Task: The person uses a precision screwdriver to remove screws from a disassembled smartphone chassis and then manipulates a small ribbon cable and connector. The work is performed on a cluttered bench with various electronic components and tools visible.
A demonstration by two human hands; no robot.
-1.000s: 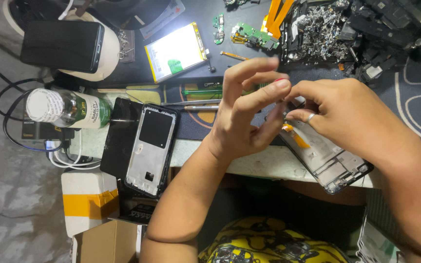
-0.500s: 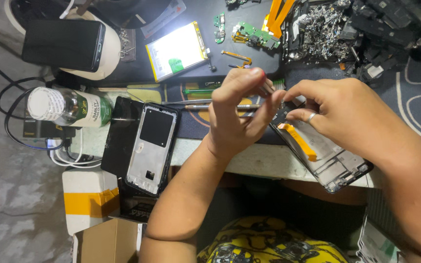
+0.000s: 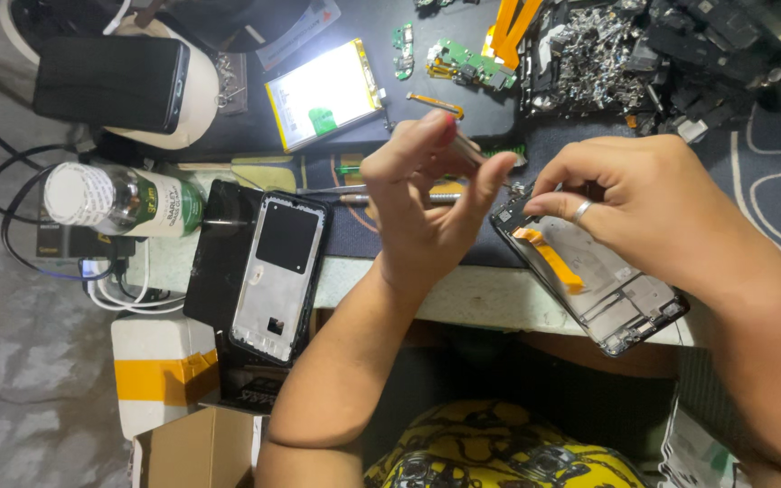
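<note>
**Tweezers poised just left of the open phone's far end**

The opened phone chassis (image 3: 594,285) lies across the near edge of the work mat (image 3: 770,172), its long axis running from far-left to near-right, with an orange flex ribbon (image 3: 549,258) lying along the same line. The right hand (image 3: 644,208) rests on the far end of the chassis, thumb and forefinger pressed together on something too small to make out, a ring on one finger. The left hand (image 3: 427,203) is raised just left of that same far end, fingers curled and pinching slim metal tweezers (image 3: 481,154), whose tip points right toward the chassis corner. So the work spot lies to the right of the left hand's fingers and directly under the right hand's; the right hand is the nearer of the two.

Further left, a second phone frame (image 3: 277,276) lies apart from both hands, beside a capped bottle (image 3: 124,199).
</note>
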